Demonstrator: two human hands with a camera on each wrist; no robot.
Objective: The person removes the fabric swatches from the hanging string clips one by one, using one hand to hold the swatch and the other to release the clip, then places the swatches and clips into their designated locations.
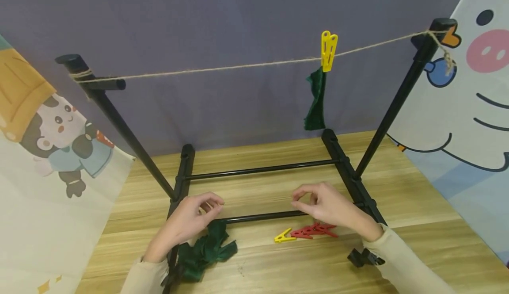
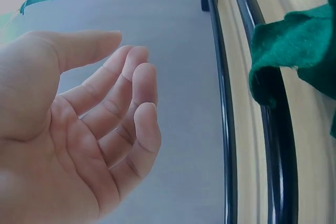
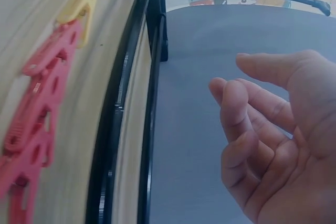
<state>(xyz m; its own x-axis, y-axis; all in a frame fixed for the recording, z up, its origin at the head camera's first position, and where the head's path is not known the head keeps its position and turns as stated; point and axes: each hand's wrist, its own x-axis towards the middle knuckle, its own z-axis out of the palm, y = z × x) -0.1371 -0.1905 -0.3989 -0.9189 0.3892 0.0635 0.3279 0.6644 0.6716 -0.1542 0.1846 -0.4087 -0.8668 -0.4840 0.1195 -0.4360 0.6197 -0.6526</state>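
My left hand [image 1: 195, 219] hovers over the left part of a black rack, its fingers loosely bent around nothing. Beneath it lies a heap of dark green cloth strips [image 1: 208, 250]; in the left wrist view a green cloth [image 2: 299, 45] droops over a black bar. My right hand [image 1: 328, 203] hangs relaxed and bare above the rack's right side. Near it on the table are a yellow clothespin [image 1: 284, 235] and several red clothespins [image 1: 314, 231]. Up on the twine [image 1: 238, 66], another yellow clothespin [image 1: 328, 51] grips a hanging green strip [image 1: 316, 99].
The twine runs between two black posts [image 1: 131, 135] of the rack, whose lower crossbars [image 1: 262, 169] span the wooden table [image 1: 254, 267]. A small black object [image 1: 363, 257] sits by the right sleeve. A grey backdrop [image 1: 238, 20] stands behind, with printed cartoon panels at both sides.
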